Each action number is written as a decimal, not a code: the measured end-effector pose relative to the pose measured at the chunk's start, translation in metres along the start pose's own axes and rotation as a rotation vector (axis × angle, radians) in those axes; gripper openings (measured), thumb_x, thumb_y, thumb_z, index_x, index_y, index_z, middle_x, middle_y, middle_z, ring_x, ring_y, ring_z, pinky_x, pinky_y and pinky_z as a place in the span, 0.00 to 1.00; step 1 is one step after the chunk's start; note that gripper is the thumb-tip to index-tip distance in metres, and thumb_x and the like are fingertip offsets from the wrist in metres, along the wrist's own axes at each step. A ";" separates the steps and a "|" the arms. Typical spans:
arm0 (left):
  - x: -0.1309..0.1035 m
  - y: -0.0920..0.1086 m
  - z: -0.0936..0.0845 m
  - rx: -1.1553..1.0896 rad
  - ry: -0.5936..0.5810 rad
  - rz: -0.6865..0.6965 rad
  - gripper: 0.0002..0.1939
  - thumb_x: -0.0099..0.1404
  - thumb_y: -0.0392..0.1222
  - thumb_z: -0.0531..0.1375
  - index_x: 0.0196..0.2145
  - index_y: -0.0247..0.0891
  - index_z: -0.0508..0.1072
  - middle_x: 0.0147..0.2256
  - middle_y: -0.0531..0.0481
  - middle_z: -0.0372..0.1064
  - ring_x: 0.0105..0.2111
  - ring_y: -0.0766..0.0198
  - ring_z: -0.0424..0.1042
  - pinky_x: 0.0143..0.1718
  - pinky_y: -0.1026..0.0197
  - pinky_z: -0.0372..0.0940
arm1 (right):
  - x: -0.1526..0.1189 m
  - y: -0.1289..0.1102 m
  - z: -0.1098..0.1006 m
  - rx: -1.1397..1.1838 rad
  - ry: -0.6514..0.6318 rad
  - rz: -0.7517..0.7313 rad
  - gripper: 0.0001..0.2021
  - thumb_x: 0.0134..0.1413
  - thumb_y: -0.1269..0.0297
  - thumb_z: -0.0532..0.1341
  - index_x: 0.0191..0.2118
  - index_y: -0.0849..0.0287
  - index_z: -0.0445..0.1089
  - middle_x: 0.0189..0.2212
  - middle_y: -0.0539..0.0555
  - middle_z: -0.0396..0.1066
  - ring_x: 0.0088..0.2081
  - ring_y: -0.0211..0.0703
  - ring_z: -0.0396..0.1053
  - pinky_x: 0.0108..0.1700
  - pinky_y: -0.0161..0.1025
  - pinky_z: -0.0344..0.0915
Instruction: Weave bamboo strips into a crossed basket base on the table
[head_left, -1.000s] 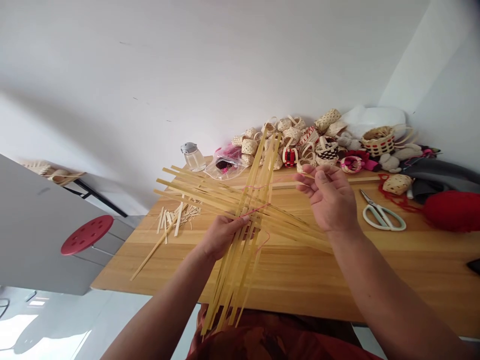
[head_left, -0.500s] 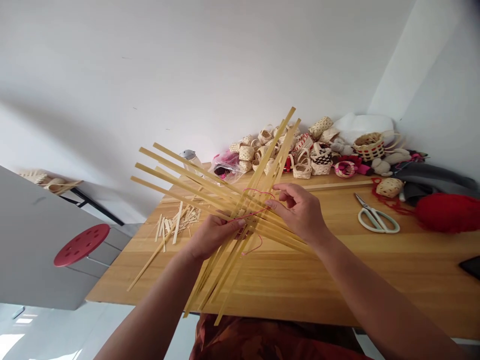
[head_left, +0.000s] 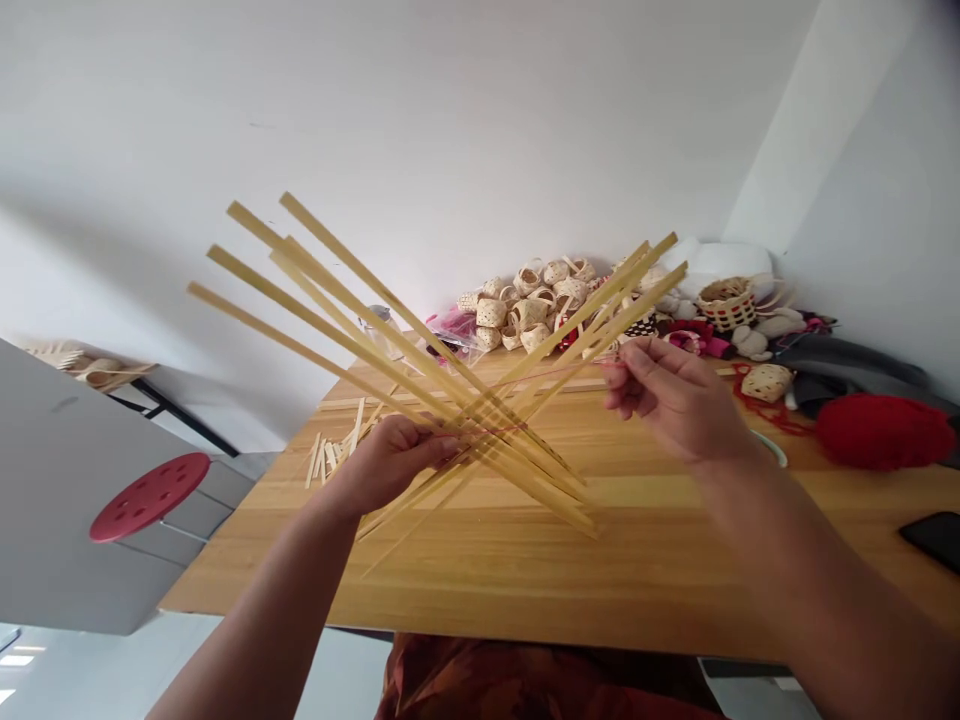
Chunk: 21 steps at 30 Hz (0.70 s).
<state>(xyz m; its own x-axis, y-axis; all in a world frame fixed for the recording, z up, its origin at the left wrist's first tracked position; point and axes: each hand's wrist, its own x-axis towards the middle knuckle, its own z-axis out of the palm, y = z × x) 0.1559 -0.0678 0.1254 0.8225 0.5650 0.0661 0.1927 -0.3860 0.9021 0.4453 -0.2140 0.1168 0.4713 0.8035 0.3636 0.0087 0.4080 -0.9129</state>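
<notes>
Flat yellow bamboo strips [head_left: 487,420] cross each other in a woven bundle held above the table, their long ends fanning out several ways. At the left side of the crossing, my left hand [head_left: 397,455] is closed with thumb and fingers pinching the strips. A thin red thread [head_left: 551,374] runs over the weave and stretches to the right. My right hand [head_left: 667,395] pinches that thread between thumb and fingertips, out to the right of the strips. Part of the lower strips lies behind my left hand.
Along the wall sit many small woven baskets [head_left: 532,305]. A red yarn ball [head_left: 885,430] and a dark phone-like object [head_left: 934,540] lie at the right. Scissors [head_left: 772,448] are mostly behind my right hand. Cut scraps [head_left: 326,458] lie left; a red stool [head_left: 150,497] stands beyond the table [head_left: 480,590].
My right hand has moved right, away from the weave, drawing the red thread out straight. The strip bundle has tilted, its left ends rising, with my left hand still holding it.
</notes>
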 end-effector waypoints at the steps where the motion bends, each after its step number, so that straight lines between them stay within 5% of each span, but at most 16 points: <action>1: 0.001 0.004 -0.001 0.022 -0.011 0.000 0.16 0.63 0.52 0.65 0.36 0.36 0.83 0.30 0.45 0.76 0.29 0.62 0.70 0.32 0.63 0.66 | -0.001 -0.008 -0.001 0.030 -0.006 0.015 0.15 0.54 0.49 0.67 0.32 0.56 0.69 0.28 0.50 0.72 0.24 0.39 0.71 0.21 0.34 0.63; 6: 0.010 0.015 0.005 0.053 -0.018 0.002 0.16 0.61 0.53 0.66 0.35 0.35 0.83 0.29 0.45 0.77 0.26 0.63 0.70 0.28 0.65 0.65 | -0.007 -0.048 0.006 0.009 0.084 -0.084 0.12 0.57 0.51 0.65 0.32 0.54 0.71 0.32 0.53 0.75 0.27 0.42 0.74 0.22 0.36 0.65; 10: 0.016 0.015 0.017 -0.029 0.031 -0.005 0.18 0.61 0.53 0.66 0.36 0.34 0.83 0.30 0.44 0.78 0.27 0.64 0.71 0.29 0.65 0.66 | -0.019 -0.061 0.024 -0.244 0.057 -0.387 0.09 0.60 0.59 0.64 0.46 0.47 0.72 0.46 0.54 0.75 0.43 0.49 0.75 0.40 0.47 0.73; 14: 0.018 0.012 0.029 -0.130 0.033 -0.009 0.18 0.62 0.53 0.65 0.36 0.33 0.82 0.30 0.44 0.76 0.26 0.66 0.69 0.29 0.66 0.65 | -0.030 -0.033 0.050 -0.722 -0.178 -0.691 0.04 0.57 0.65 0.67 0.39 0.49 0.76 0.39 0.53 0.76 0.45 0.52 0.71 0.50 0.53 0.67; 21: 0.013 0.004 0.036 -0.192 0.032 -0.045 0.15 0.55 0.50 0.71 0.29 0.33 0.79 0.26 0.48 0.74 0.25 0.66 0.69 0.28 0.65 0.66 | -0.019 0.023 0.074 -0.963 -0.218 -0.698 0.03 0.60 0.71 0.62 0.35 0.56 0.69 0.33 0.54 0.71 0.38 0.48 0.64 0.45 0.47 0.63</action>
<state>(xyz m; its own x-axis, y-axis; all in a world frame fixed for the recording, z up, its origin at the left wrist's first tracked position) 0.1866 -0.0883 0.1146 0.7971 0.6029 0.0350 0.1203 -0.2152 0.9691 0.3715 -0.1883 0.1023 -0.0547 0.6326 0.7725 0.8991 0.3677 -0.2375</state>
